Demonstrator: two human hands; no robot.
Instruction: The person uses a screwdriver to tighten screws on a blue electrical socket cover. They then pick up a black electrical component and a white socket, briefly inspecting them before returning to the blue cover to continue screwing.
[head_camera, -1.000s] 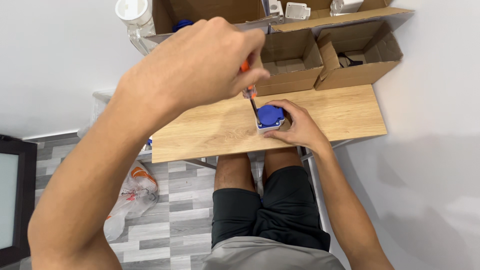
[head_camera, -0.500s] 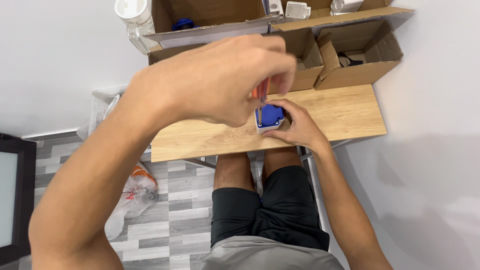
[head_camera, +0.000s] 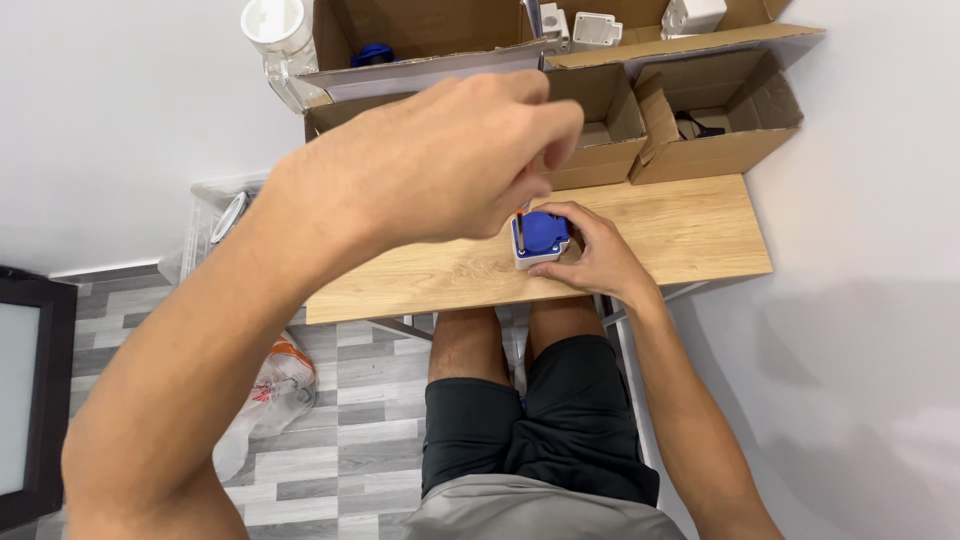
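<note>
One pale wood-grain tabletop (head_camera: 680, 230) carries four open brown cardboard boxes (head_camera: 720, 125) along its far edge. Near the front edge sits one squarish socket housing (head_camera: 540, 238), blue on top with a white base. The right hand (head_camera: 590, 255) curls around it. The left hand (head_camera: 450, 165), fingers pinched shut, holds one thin screwdriver (head_camera: 520, 225) upright on the housing.

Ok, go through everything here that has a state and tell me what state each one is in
Left hand: raised, closed on a screwdriver.
Screwdriver: upright, tip down on the blue socket.
Blue socket: flat on the wooden table, lid shut.
Right hand: cupped around the socket, steadying it.
Cardboard boxes: flaps open.
</note>
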